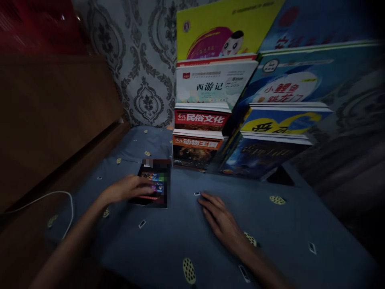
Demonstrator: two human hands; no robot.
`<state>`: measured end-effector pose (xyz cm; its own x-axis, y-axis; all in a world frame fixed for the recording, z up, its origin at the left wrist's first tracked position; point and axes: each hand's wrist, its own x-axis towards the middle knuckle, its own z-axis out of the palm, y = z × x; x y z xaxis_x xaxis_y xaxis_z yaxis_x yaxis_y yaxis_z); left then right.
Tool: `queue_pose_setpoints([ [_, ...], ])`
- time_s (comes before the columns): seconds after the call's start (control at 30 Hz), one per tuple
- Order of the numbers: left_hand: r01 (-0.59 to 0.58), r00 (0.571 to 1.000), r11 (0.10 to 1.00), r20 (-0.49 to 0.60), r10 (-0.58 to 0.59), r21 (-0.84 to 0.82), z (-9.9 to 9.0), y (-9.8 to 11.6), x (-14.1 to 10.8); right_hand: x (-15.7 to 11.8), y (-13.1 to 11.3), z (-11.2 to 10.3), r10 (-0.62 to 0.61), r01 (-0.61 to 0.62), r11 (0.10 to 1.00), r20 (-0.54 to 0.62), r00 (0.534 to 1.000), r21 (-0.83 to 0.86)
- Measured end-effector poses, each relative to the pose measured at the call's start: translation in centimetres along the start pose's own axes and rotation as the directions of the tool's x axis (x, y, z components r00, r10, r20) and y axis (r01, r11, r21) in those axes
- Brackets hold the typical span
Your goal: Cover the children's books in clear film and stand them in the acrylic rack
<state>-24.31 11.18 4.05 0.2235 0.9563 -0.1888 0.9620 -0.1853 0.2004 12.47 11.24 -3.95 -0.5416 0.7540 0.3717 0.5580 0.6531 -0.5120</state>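
My left hand [132, 188] lies over a dark-covered book [164, 196] with small colourful pictures. Its fingers are stretched across the cover, and part of the book is blurred out or under the hand. On the blue-grey cloth [180, 224], my right hand [218, 216] rests with fingers extended and holds nothing. Beyond both hands, books stand in two stepped columns. At the front of the left column is an orange-and-black book [195, 150]; a dark blue book [261, 154] fronts the right one.
Behind the front books rise a red book [200, 117], a white book [207, 86] and a tall yellow-green book [207, 28]. A wooden panel [57, 128] borders the left side, with a white cable [71, 204] near it. Patterned wallpaper [147, 100] covers the back wall.
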Motion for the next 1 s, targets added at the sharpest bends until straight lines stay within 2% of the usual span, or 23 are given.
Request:
queue_pose_setpoints([
  [0.03, 0.021, 0.999, 1.0, -0.028, -0.021, -0.007, 0.1, -1.5, 0.6, 0.0, 0.1, 0.0, -0.007, 0.007, 1.0, -0.006, 1.0, 0.003],
  [0.07, 0.099, 0.989, 0.995, -0.11, -0.095, 0.033, 0.3, -3.0, 1.4, 0.0, 0.1, 0.1, -0.013, 0.013, 1.0, -0.01, 1.0, 0.007],
  [0.1, 0.184, 0.968, 0.979, -0.19, -0.165, 0.087, 0.5, -4.6, 2.4, 0.0, 0.2, 0.1, -0.019, 0.019, 1.0, -0.013, 1.0, 0.012],
  [0.17, 0.333, 0.916, 0.934, -0.278, -0.288, 0.129, 1.0, -7.5, 4.7, 0.0, 0.5, 0.1, -0.026, 0.026, 1.0, -0.017, 1.0, 0.017],
  [0.27, 0.383, 0.88, 0.916, -0.346, -0.324, 0.116, 1.8, -10.3, 7.7, 0.1, 0.7, 0.2, -0.027, 0.027, 0.999, -0.018, 0.999, 0.02],
  [0.37, 0.416, 0.868, 0.903, -0.341, -0.361, 0.104, 1.5, -11.7, 10.4, 0.0, 1.0, 0.3, -0.037, 0.038, 0.999, -0.03, 0.999, 0.016],
  [0.63, 0.427, 0.883, 0.904, -0.219, -0.414, 0.011, -2.1, -15.5, 19.5, -0.5, 1.6, 0.3, -0.034, 0.034, 0.999, -0.02, 0.999, 0.012],
  [0.73, 0.448, 0.873, 0.894, -0.215, -0.439, -0.005, -3.0, -16.5, 22.5, -0.3, 1.6, 0.3, -0.047, 0.047, 0.999, -0.04, 0.998, 0.0],
  [0.83, 0.501, 0.842, 0.865, -0.212, -0.496, -0.034, -3.6, -16.4, 24.1, -0.1, 1.5, 0.4, -0.058, 0.058, 0.998, -0.043, 0.997, -0.005],
  [0.93, 0.528, 0.816, 0.849, -0.263, -0.515, -0.024, -3.6, -14.9, 24.3, 0.0, 1.4, 0.6, -0.059, 0.06, 0.998, -0.081, 0.995, 0.009],
  [1.0, 0.455, 0.834, 0.891, -0.351, -0.426, 0.0, -3.1, -13.1, 23.9, 0.0, 1.3, 0.6, -0.053, 0.055, 0.998, -0.086, 0.995, 0.019],
])
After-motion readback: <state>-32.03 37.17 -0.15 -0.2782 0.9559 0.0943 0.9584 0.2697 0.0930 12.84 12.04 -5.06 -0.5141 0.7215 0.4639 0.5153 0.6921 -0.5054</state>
